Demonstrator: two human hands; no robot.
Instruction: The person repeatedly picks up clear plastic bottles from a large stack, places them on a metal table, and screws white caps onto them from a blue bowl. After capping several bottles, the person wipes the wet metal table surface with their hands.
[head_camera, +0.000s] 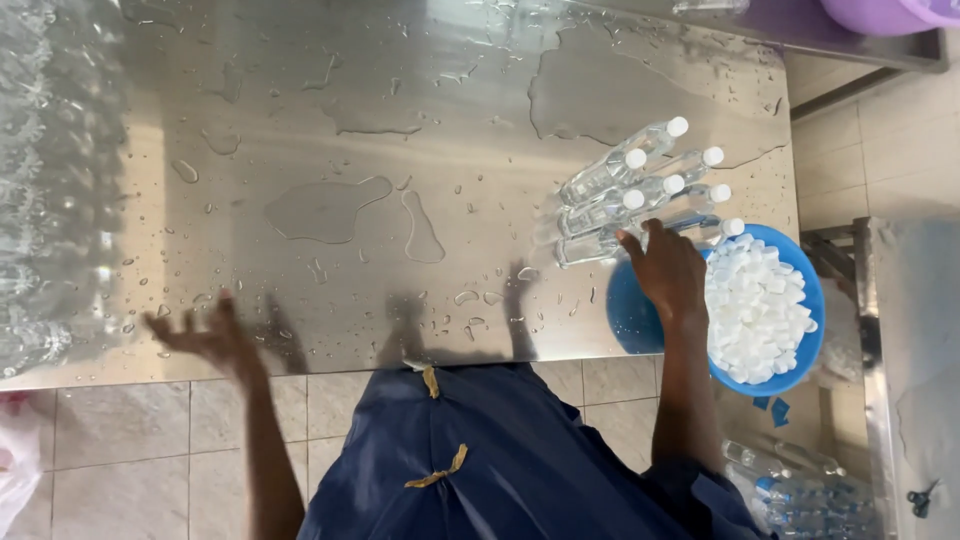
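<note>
The right hand is resting, fingers loosely spread, on capped clear bottles lying on the wet surface. They are looking light, slippery and squashy; gripping mid-body seems best. The left hand is hovering open, holding nothing.

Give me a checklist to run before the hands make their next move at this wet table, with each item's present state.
1. Right hand on the bottles: ok, its fingers rest on the nearest capped bottle.
2. Left hand free: ok, it is open and holds nothing, above the table's near edge.
3. Bottles capped: ok, all six lying in the row show white caps.
4. Caps in supply: ok, the blue bowl holds a heap of them.
5. Table dry: not ok, puddles and drops cover it.
6. Bottle seals tight: cannot tell.
</note>
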